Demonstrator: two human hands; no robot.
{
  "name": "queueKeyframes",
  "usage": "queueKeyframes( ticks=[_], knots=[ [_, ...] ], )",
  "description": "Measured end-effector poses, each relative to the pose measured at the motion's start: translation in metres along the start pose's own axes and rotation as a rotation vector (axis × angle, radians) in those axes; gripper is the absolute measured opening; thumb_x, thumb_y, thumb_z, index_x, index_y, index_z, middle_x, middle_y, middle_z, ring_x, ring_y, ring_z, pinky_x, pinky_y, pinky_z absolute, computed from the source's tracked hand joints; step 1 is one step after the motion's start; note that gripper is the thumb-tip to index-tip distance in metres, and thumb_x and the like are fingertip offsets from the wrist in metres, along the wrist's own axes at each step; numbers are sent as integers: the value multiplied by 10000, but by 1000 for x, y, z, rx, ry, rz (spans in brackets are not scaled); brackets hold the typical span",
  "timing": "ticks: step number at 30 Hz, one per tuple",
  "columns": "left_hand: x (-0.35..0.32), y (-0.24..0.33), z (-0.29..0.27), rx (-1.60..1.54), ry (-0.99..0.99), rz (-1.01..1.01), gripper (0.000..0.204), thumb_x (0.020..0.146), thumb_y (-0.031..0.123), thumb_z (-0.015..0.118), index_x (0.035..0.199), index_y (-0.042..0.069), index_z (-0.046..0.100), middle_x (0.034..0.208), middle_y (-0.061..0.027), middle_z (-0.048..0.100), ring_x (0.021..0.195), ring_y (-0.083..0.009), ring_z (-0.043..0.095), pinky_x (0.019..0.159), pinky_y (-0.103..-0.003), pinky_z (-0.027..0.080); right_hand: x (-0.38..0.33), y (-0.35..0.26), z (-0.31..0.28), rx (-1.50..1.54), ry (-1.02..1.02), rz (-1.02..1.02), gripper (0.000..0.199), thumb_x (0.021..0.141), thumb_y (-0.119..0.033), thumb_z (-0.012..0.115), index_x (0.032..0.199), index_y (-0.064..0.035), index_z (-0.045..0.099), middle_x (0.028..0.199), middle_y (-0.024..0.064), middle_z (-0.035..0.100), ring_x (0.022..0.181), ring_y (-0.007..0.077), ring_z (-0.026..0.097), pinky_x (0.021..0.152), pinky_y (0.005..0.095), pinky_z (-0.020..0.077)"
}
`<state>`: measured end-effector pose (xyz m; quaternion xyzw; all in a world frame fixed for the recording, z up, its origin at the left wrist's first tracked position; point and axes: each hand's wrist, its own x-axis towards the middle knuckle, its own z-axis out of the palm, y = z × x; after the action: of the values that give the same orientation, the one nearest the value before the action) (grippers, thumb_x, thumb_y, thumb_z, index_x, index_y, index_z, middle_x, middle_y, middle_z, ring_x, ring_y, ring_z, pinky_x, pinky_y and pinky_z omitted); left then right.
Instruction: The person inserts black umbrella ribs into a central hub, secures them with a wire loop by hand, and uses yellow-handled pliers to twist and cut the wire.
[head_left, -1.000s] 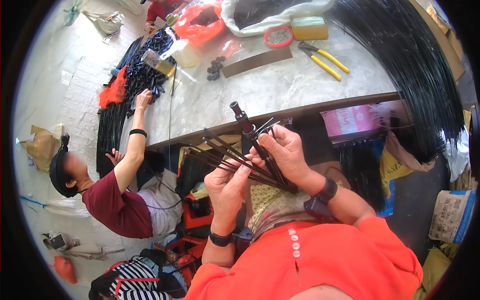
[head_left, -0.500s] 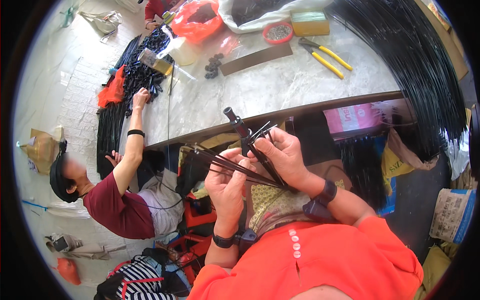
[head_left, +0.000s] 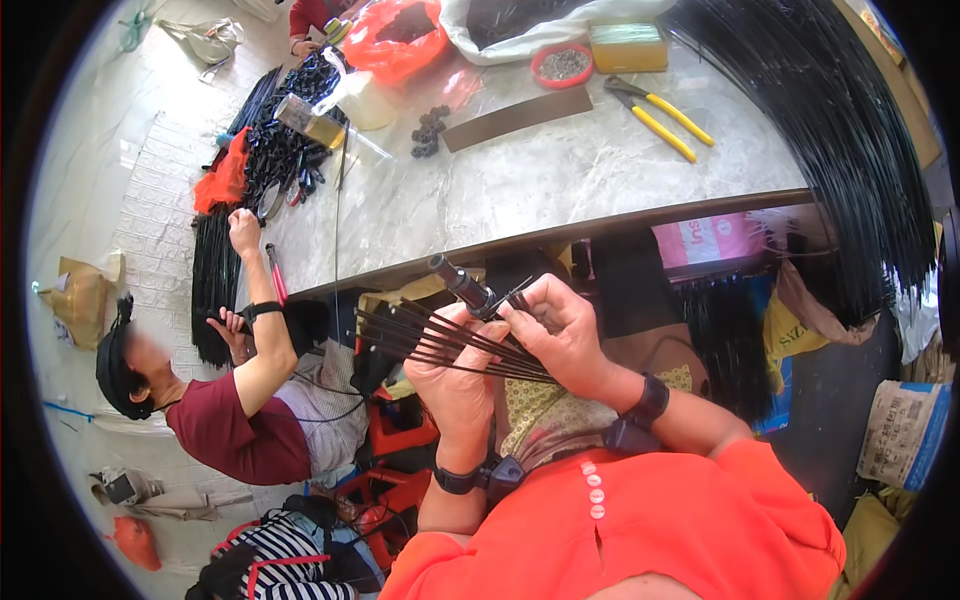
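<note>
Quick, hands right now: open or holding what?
Left hand: closed, holding thin black rods.
Right hand: closed beside the black tube; exact hold unclear.

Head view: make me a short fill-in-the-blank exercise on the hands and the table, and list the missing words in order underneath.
1. Thin dark rods fan across the person's ____ hand, beside the right hand.
2. The pliers on the table have ____ handles.
3. In the picture, those pliers lie to the ____ of the flat brown strip.

Missing words: left; yellow; right.
</note>
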<state>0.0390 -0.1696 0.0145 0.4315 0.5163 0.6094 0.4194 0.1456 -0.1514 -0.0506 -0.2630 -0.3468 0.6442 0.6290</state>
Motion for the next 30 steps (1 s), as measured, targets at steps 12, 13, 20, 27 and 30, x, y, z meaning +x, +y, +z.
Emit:
queueKeyframes(
  ticks=[12, 13, 20, 27, 30],
  knots=[
    [4, -8, -14, 108, -5, 120, 219, 825, -79, 709, 1030, -20, 658, 890, 2, 655, 777, -53, 587, 678, -196, 468, 8, -5, -4, -395, -92, -399, 113, 896, -1, 674, 966, 6, 585, 880, 42, 599, 717, 37, 521, 578, 198, 426],
    [5, -7, -14, 107, -4, 103, 213, 827, -76, 706, 1026, -19, 656, 900, 0, 655, 785, -52, 588, 683, -197, 470, 8, -5, -4, -386, -94, -382, 114, 891, -6, 683, 969, 6, 601, 888, 55, 590, 725, 51, 526, 587, 198, 426],
    [14, -9, -25, 76, -53, 58, 210, 816, -73, 698, 1016, -26, 656, 899, -24, 653, 781, -78, 598, 693, -211, 480, 11, 0, -10, -179, -216, -98, 146, 880, -33, 721, 983, 22, 634, 858, 11, 591, 729, 28, 522, 617, 186, 436],
    [24, -19, -45, -62, -123, 12, 246, 829, -67, 696, 1073, -73, 657, 956, -113, 697, 819, -167, 666, 745, -286, 549, 20, -2, -2, 96, -238, 197, 124, 893, -33, 716, 984, 19, 649, 846, -31, 611, 771, 9, 551, 636, 171, 446],
    [25, -18, -43, -68, -44, 0, 250, 835, -66, 700, 1080, -74, 654, 948, -112, 699, 809, -166, 667, 729, -279, 551, 22, 0, 0, 48, -231, 216, 124, 899, -39, 710, 988, 21, 647, 841, -29, 609, 776, 13, 553, 641, 174, 449]
  ],
)
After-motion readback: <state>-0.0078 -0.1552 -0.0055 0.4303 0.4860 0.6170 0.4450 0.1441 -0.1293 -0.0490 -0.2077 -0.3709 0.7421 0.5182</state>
